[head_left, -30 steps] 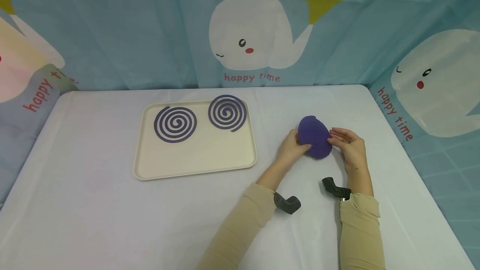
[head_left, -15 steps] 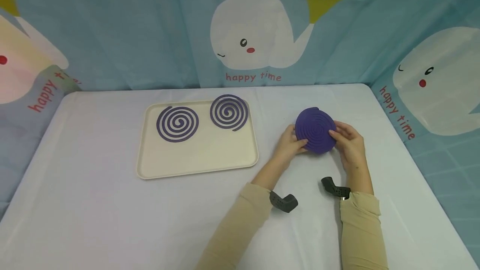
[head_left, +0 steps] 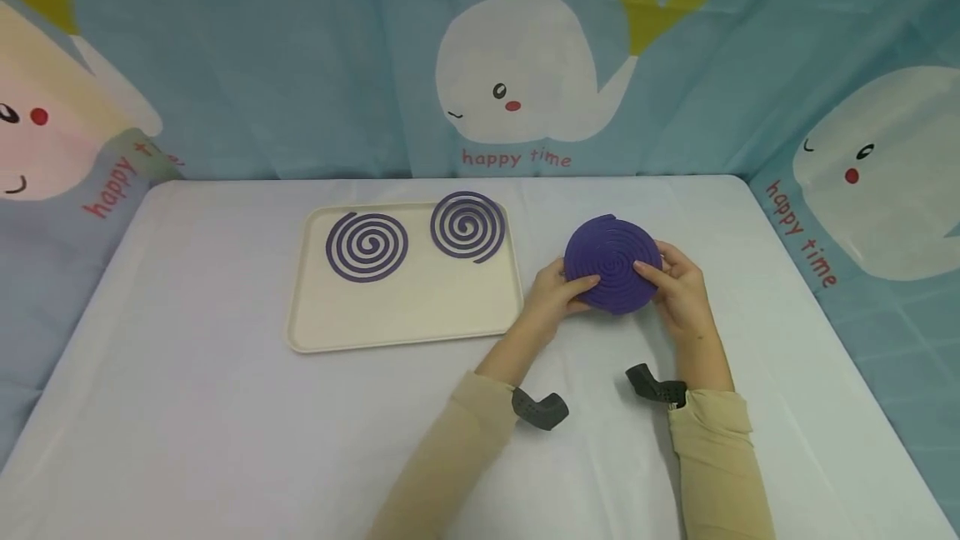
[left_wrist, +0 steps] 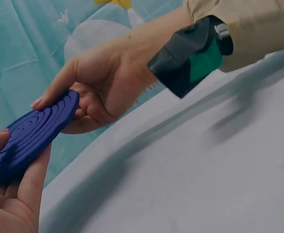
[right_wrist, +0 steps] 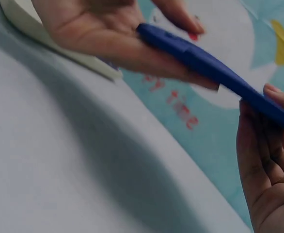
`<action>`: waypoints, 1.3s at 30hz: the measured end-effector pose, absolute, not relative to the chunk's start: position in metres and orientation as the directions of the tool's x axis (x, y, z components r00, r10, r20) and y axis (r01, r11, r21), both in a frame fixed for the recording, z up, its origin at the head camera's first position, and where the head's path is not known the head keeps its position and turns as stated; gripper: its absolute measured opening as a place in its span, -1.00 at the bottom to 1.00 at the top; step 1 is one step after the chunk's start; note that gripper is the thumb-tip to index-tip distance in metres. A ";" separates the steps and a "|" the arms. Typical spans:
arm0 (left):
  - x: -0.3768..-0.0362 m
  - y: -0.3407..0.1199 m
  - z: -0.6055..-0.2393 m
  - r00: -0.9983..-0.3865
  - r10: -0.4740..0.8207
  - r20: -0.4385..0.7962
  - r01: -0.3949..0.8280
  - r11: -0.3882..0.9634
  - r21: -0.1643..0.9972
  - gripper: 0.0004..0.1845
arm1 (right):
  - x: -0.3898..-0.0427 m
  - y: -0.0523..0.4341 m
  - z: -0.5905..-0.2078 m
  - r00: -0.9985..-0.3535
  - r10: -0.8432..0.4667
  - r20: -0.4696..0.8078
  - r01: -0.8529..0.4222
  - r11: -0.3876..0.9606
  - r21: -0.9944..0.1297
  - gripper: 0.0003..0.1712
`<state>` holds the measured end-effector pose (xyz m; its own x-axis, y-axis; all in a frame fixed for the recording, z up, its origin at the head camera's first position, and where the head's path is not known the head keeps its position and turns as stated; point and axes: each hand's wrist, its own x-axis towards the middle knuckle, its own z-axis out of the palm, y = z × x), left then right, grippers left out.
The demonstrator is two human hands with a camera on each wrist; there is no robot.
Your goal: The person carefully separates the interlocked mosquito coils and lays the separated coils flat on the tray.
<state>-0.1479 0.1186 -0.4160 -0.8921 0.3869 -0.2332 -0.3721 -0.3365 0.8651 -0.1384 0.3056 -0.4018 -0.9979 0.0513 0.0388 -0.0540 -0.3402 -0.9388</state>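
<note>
Purple round disc [head_left: 612, 264] with ring lines on its face is held up above the white surface [head_left: 187, 407], just to the right of the cream tray [head_left: 405, 319]. It is a thick stack of coils pressed together, and its flat face is tipped up toward the head camera.

Both hands hold the disc, one on each side. The left hand [head_left: 553, 297] grips the left edge. Its thumb lies on the top face and its fingers are curled under the disc. In the right wrist view, the fingers of this hand [right_wrist: 103, 36] lie long under the disc [right_wrist: 214, 73] and the thumb presses on top.

The right hand [head_left: 678, 286] grips the right edge of the disc. Its thumb is on the top face too, and its fingers are bent round below. The left wrist view shows this hand [left_wrist: 98, 90] pinching the rim of the disc [left_wrist: 28, 136] between thumb and fingers.

Both arms wear tan sleeves [head_left: 712, 457], and a small dark camera [head_left: 538, 408] sits at each wrist.

On the tray lie two thin purple spiral coils [head_left: 367, 245], side by side at its far end. The right one pokes a little over the tray's rim. Behind the tray hangs a blue curtain [head_left: 262, 57] with white whales on it.
</note>
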 end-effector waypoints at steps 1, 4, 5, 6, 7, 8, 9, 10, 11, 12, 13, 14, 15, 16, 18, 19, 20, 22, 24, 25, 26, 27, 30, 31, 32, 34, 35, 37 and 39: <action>-0.148 0.114 -0.417 -0.890 0.389 -0.239 -0.380 -0.342 0.859 -0.49 | -0.138 0.302 -0.401 -0.998 0.036 0.047 -0.056 -0.322 -0.945 -0.64; -0.146 0.102 -0.419 -0.881 0.393 -0.261 -0.403 -0.337 0.851 -0.47 | -0.136 0.290 -0.399 -0.998 -0.006 0.063 -0.058 -0.294 -0.954 -0.63; -0.146 0.098 -0.419 -0.880 0.395 -0.264 -0.403 -0.327 0.855 -0.47 | -0.136 0.286 -0.399 -0.998 -0.014 0.065 -0.058 -0.285 -0.957 -0.62; -0.145 0.094 -0.418 -0.880 0.393 -0.266 -0.402 -0.318 0.859 -0.46 | -0.135 0.282 -0.398 -0.998 -0.020 0.066 -0.058 -0.274 -0.960 -0.61; -0.144 0.090 -0.418 -0.881 0.389 -0.269 -0.400 -0.308 0.863 -0.46 | -0.134 0.278 -0.398 -0.997 -0.026 0.066 -0.056 -0.271 -0.961 -0.60; -0.143 0.086 -0.418 -0.883 0.384 -0.271 -0.395 -0.293 0.870 -0.46 | -0.134 0.274 -0.398 -0.997 -0.031 0.065 -0.054 -0.264 -0.963 -0.60; -0.142 0.082 -0.417 -0.886 0.377 -0.270 -0.387 -0.279 0.879 -0.47 | -0.133 0.270 -0.397 -0.997 -0.035 0.063 -0.052 -0.253 -0.966 -0.60; -0.141 0.079 -0.416 -0.890 0.368 -0.268 -0.378 -0.269 0.886 -0.47 | -0.132 0.267 -0.397 -0.997 -0.039 0.062 -0.051 -0.246 -0.968 -0.59; -0.140 0.075 -0.415 -0.894 0.359 -0.267 -0.371 -0.260 0.892 -0.47 | -0.132 0.264 -0.397 -0.997 -0.044 0.062 -0.049 -0.244 -0.968 -0.59; -0.139 0.072 -0.414 -0.898 0.352 -0.265 -0.364 -0.254 0.896 -0.47 | -0.131 0.261 -0.396 -0.997 -0.050 0.061 -0.047 -0.247 -0.968 -0.59; -0.138 0.069 -0.413 -0.901 0.348 -0.261 -0.357 -0.248 0.900 -0.46 | -0.131 0.258 -0.396 -0.997 -0.056 0.061 -0.046 -0.248 -0.968 -0.60; -0.137 0.066 -0.412 -0.904 0.343 -0.256 -0.349 -0.243 0.905 -0.46 | -0.130 0.255 -0.395 -0.996 -0.060 0.062 -0.046 -0.245 -0.969 -0.60; -0.136 0.062 -0.410 -0.907 0.338 -0.252 -0.342 -0.240 0.909 -0.45 | -0.130 0.252 -0.395 -0.996 -0.064 0.062 -0.045 -0.242 -0.969 -0.60; -0.136 0.059 -0.409 -0.911 0.334 -0.244 -0.330 -0.234 0.914 -0.45 | -0.129 0.249 -0.394 -0.996 -0.069 0.062 -0.044 -0.241 -0.970 -0.60; -0.135 0.053 -0.407 -0.918 0.321 -0.233 -0.312 -0.219 0.925 -0.45 | -0.128 0.243 -0.393 -0.995 -0.084 0.059 -0.038 -0.230 -0.972 -0.60; -0.134 0.050 -0.406 -0.922 0.313 -0.227 -0.299 -0.207 0.931 -0.46 | -0.128 0.241 -0.392 -0.994 -0.091 0.056 -0.034 -0.219 -0.975 -0.60; -0.133 0.046 -0.406 -0.927 0.304 -0.221 -0.288 -0.196 0.937 -0.47 | -0.128 0.238 -0.392 -0.994 -0.101 0.051 -0.029 -0.208 -0.978 -0.60; -0.133 0.039 -0.404 -0.936 0.283 -0.210 -0.265 -0.173 0.948 -0.49 | -0.128 0.231 -0.390 -0.992 -0.122 0.040 -0.016 -0.192 -0.981 -0.60; -0.132 0.032 -0.402 -0.943 0.262 -0.205 -0.251 -0.156 0.955 -0.50 | -0.128 0.223 -0.389 -0.989 -0.143 0.027 -0.001 -0.179 -0.984 -0.60; -0.131 0.028 -0.401 -0.947 0.254 -0.199 -0.242 -0.148 0.959 -0.50 | -0.128 0.219 -0.388 -0.988 -0.151 0.021 0.006 -0.173 -0.985 -0.59; -0.130 0.024 -0.400 -0.950 0.241 -0.199 -0.238 -0.145 0.960 -0.50 | -0.129 0.214 -0.387 -0.987 -0.160 0.016 0.011 -0.169 -0.986 -0.59; -0.130 0.021 -0.399 -0.954 0.227 -0.198 -0.234 -0.144 0.962 -0.50 | -0.129 0.210 -0.386 -0.986 -0.167 0.011 0.017 -0.166 -0.986 -0.60; -0.127 0.010 -0.396 -0.963 0.189 -0.191 -0.221 -0.153 0.963 -0.51 | -0.131 0.196 -0.384 -0.984 -0.180 0.008 0.022 -0.163 -0.986 -0.60; -0.125 0.006 -0.395 -0.966 0.177 -0.190 -0.218 -0.160 0.963 -0.51 | -0.132 0.191 -0.383 -0.984 -0.180 0.006 0.024 -0.161 -0.987 -0.60; -0.124 0.003 -0.394 -0.968 0.164 -0.191 -0.218 -0.168 0.961 -0.51 | -0.132 0.187 -0.382 -0.984 -0.180 0.005 0.025 -0.159 -0.987 -0.61; -0.123 -0.003 -0.391 -0.972 0.143 -0.188 -0.212 -0.177 0.961 -0.50 | -0.134 0.178 -0.381 -0.985 -0.175 0.007 0.020 -0.148 -0.989 -0.62; -0.122 -0.006 -0.390 -0.973 0.128 -0.190 -0.211 -0.180 0.961 -0.50 | -0.135 0.174 -0.380 -0.985 -0.173 0.006 0.018 -0.139 -0.990 -0.63; -0.121 -0.011 -0.388 -0.978 0.101 -0.183 -0.199 -0.189 0.961 -0.51 | -0.137 0.165 -0.377 -0.986 -0.168 0.007 0.013 -0.120 -0.993 -0.61; -0.121 -0.017 -0.385 -0.981 0.072 -0.180 -0.191 -0.204 0.960 -0.52 | -0.138 0.156 -0.374 -0.987 -0.163 0.010 0.009 -0.116 -0.993 -0.56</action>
<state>-0.1210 -0.0166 -0.3845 -0.9810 0.0719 -0.1802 -0.1913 -0.2042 0.9601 -0.1383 0.1561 -0.3743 -0.9866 -0.1627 0.0099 0.0091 -0.1159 -0.9932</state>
